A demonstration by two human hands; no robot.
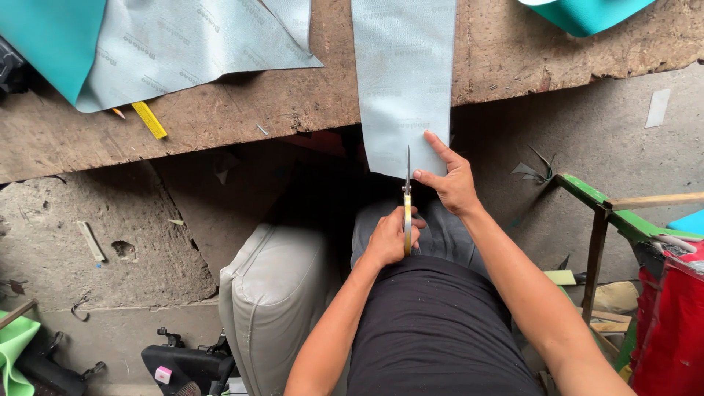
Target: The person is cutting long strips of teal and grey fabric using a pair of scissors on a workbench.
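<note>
Head view: a long pale grey strip of backed fabric (402, 81) hangs over the near edge of the rough, worn wooden desk (293, 110) toward the seated person's lap. Yellow-handled scissors (407, 202) enter the strip at its lower edge, blades pointing up along its length; the cut appears only just begun, with nearly the whole strip above the blades uncut. Left hand (390, 238), just below the strip, has its fingers (418, 222) curled tight around the scissor handles. Right hand (449, 176) pinches the strip's lower right edge, thumb and fingers together on the fabric, forefinger laid up along it. Left of the strip on the desk lie a larger grey sheet with a teal face (169, 44) and a yellow ruler piece (149, 119). Below the strip and to its left stands a grey padded cushion (275, 293); to the strip's right, a green-painted wooden frame (594, 202).
</note>
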